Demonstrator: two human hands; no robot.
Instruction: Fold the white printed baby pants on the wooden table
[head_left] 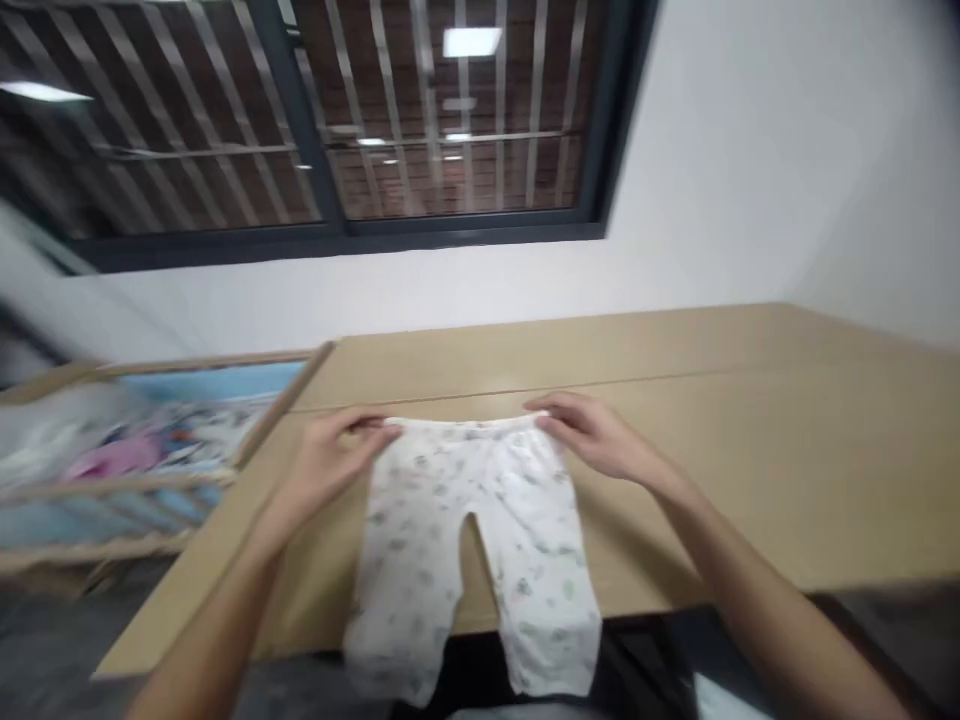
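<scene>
A small pair of white pants (525, 500) with a scattered print is stretched out by its waistband between my two hands. My left hand (341, 455) pinches the left corner of the waistband between thumb and fingers. At the opposite corner, my right hand (589, 430) grips the band the same way. The legs hang toward me, their cuffs reaching past the table's front edge. Slight blur softens the print, so its figures cannot be made out.
The light wooden table (750, 450) has a seam running across it. To the left stands a wooden crib (255, 440) with blue lining, holding a pink item (120, 455) and patterned cloth. Behind are a white wall (712, 200) and a dark-framed window (472, 228) with bars.
</scene>
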